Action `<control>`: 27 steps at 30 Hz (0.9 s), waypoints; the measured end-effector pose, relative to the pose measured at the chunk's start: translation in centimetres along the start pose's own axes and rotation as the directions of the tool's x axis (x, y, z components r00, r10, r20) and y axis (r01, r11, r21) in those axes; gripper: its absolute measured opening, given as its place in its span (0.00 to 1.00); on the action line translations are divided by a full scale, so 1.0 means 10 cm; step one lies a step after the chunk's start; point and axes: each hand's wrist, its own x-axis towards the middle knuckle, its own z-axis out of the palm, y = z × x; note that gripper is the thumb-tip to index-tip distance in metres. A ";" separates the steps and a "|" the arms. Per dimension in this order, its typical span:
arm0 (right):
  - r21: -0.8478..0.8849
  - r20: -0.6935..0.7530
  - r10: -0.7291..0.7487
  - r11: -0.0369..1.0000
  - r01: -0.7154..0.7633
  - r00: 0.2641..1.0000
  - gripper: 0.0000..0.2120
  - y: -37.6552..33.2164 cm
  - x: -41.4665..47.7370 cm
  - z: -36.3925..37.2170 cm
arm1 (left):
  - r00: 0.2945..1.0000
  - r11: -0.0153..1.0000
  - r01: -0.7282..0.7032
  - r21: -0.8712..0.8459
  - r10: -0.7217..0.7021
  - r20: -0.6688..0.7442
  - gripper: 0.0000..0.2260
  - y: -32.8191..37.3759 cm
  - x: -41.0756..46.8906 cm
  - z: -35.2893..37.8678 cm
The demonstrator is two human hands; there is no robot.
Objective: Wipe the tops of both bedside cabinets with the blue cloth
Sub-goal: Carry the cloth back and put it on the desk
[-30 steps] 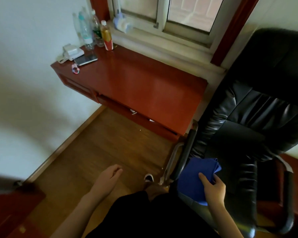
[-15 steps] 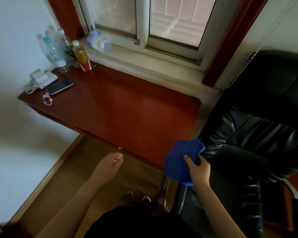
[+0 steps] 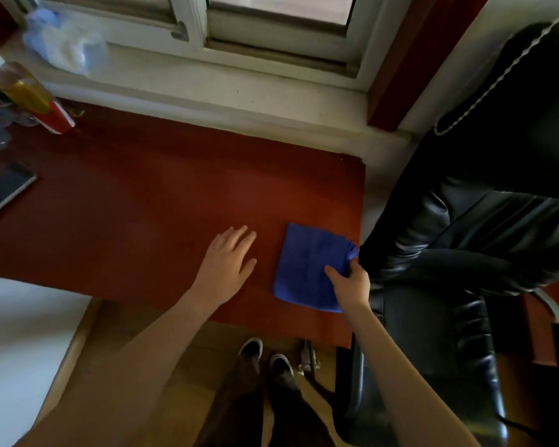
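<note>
Blue cloth (image 3: pixel 310 266), folded into a rough square, lying flat on the red-brown cabinet top (image 3: pixel 162 195) near its right front corner, directly under and ahead of the right fingertips. Right hand (image 3: pixel 352 285) resting on the cloth's near right corner, fingers (image 3: pixel 333 273) narrow and curled, pinching a bunched edge of fabric between thumb and forefinger. Just right of those fingers, touching or nearly touching the cloth's gathered corner, bulging the padded seat of a black leather chair (image 3: pixel 471 246), its armrest running down past the right wrist.

Left hand (image 3: pixel 226 262) lying palm down on the bare wood, just left of the cloth and apart from it, fingers (image 3: pixel 239 235) spread moderately wide and flat, gripping nothing. Below both wrists, at the frame's near edge, showing two dark shoes with white toes (image 3: pixel 265 353) on a wooden floor.

Far left of the left fingers, lying at the cabinet's edge, a dark phone (image 3: pixel 4 191), partly cut off by the frame. Farther out beyond the left fingertips, standing at the back left corner, a bottle of amber drink with a red label (image 3: pixel 36 98), blurred. Past all fingertips, running along the back, a pale window sill (image 3: pixel 207 91) with a crumpled white plastic bag (image 3: pixel 65 50) sitting on it to the left.
</note>
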 end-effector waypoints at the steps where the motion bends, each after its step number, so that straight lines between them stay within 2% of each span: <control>1: -0.043 -0.044 -0.011 0.999 0.009 0.999 0.16 0.05 0.01 0.01 | 1.000 1.000 -0.008 0.011 0.008 -0.001 0.25 -0.01 0.07 0.06; 4: -0.141 -0.136 -0.074 0.988 0.054 0.988 0.25 0.21 -0.02 0.04 | 1.000 0.999 -0.016 0.029 0.015 0.012 0.26 -0.04 0.20 0.24; 6: -0.332 -0.192 -0.236 0.929 0.163 0.953 0.33 0.31 -0.06 0.08 | 1.000 0.999 -0.012 0.031 0.012 0.012 0.25 -0.07 0.25 0.33; 7: -0.464 -0.169 -0.364 0.849 0.251 0.916 0.35 0.35 -0.08 0.11 | 1.000 1.000 -0.007 0.026 0.007 0.008 0.25 -0.08 0.26 0.36; 9: -0.633 -0.008 -0.548 0.651 0.420 0.837 0.32 0.38 -0.08 0.21 | 1.000 1.000 0.000 0.025 0.000 -0.006 0.25 -0.12 0.28 0.42; 11: -0.687 0.167 -0.561 0.524 0.504 0.811 0.30 0.42 -0.04 0.38 | 0.999 0.999 0.022 0.037 -0.021 -0.024 0.25 -0.18 0.30 0.47; 13: -0.714 0.222 -0.510 0.495 0.495 0.831 0.30 0.46 0.04 0.51 | 0.998 0.997 0.055 0.044 -0.053 -0.041 0.25 -0.26 0.34 0.51; 15: -0.737 0.213 -0.494 0.485 0.471 0.843 0.31 0.47 0.14 0.57 | 0.997 0.996 0.064 0.056 -0.061 -0.051 0.24 -0.34 0.41 0.53; 22: -0.730 0.169 -0.531 0.498 0.467 0.831 0.31 0.06 0.73 0.65 | 0.996 0.997 0.061 0.056 -0.057 -0.072 0.24 -0.40 0.51 0.57; 27: -0.757 0.181 -0.568 0.440 0.483 0.803 0.30 -0.36 1.27 0.65 | 0.996 0.996 0.066 0.056 -0.062 -0.069 0.24 -0.40 0.52 0.57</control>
